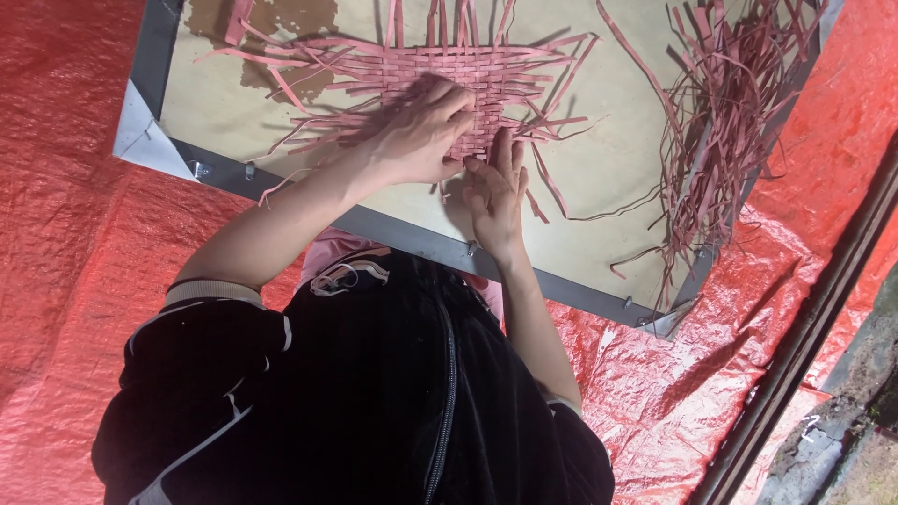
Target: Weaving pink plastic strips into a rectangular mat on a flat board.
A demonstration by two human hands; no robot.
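So a half-woven mat of flat pink strips point(449, 79) is laid on a tan board with a grey metal frame point(599, 187), set on red crinkled tarp point(56, 187). It's pressed down by the left hand point(416, 131), fingers curled together. The right hand point(496, 192) is laid flat at its edge, fingers together. A loose pile of pink strips point(725, 103) is heaped well apart, at the board's far corner.

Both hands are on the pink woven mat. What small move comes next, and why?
Probably keep the left hand pressing the woven mat flat while the right hand nudges the loose strip beside its fingertips snug against the woven edge. Unwoven ends splay out there, and the weave looks tight only under the left hand.
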